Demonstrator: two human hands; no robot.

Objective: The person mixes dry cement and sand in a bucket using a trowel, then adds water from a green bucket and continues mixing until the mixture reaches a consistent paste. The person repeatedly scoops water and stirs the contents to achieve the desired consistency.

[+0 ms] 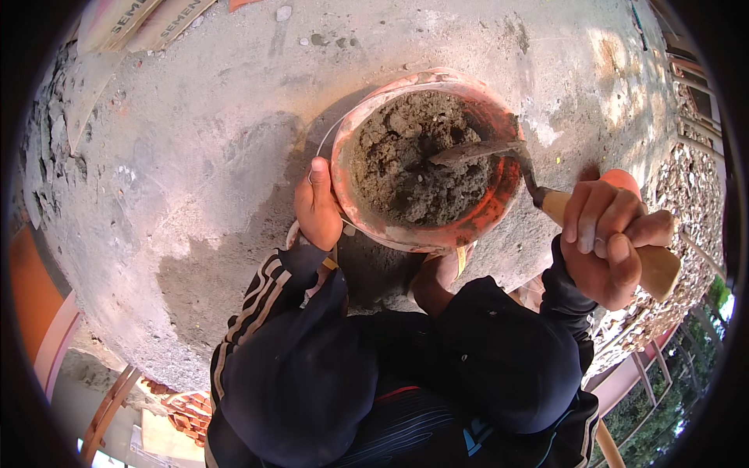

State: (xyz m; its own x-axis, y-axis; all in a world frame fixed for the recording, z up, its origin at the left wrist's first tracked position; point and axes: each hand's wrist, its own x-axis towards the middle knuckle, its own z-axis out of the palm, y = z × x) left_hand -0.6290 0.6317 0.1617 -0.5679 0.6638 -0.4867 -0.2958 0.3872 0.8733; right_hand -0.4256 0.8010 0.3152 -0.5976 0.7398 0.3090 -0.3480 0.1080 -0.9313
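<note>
A round orange-red bucket [494,202] stands on the rough floor before my knees, part filled with crumbly grey-brown mortar [404,128]. My left hand [319,205] rests against the bucket's left side, thumb up by the rim, near the thin wire handle [320,146]. In my right hand [608,234] is the wooden handle [556,206] of a trowel, gripped in a closed fist to the right of the bucket. The trowel's mortar-smeared metal blade [480,151] reaches over the right rim, its tip at the mortar; how deep it sits I cannot tell.
Cement bags [131,23] lie at the upper left. Broken rubble [55,140] lines the far left edge. An orange-red rounded object [621,180] shows behind my right hand. Gravel or chippings [690,199] spread at the right, and stacked bricks [190,412] appear at the lower left.
</note>
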